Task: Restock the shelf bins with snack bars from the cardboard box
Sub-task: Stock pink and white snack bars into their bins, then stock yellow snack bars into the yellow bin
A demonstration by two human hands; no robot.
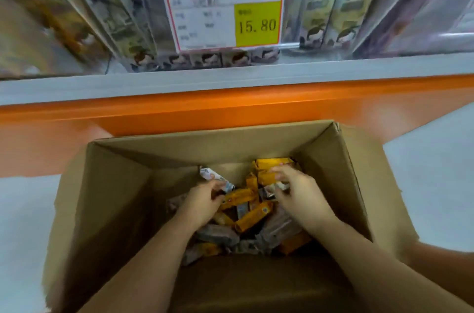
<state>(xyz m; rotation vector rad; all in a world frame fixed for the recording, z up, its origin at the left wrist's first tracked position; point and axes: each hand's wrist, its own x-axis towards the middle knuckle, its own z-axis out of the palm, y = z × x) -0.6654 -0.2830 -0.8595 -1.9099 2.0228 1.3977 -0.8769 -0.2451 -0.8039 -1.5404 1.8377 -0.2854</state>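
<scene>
Left grip (205, 200) holds snack bar (213, 177) pointing away-left

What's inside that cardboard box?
Loose snack bars in yellow and brown wrappers, with the left hand and right hand reaching among them. The box floor under the pile is covered.

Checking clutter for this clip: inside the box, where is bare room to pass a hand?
Bare floor of the cardboard box shows only at the far wall, between the white-wrapped bar and the yellow packs. The middle, under the left hand and right hand, is heaped with snack bars.
</scene>
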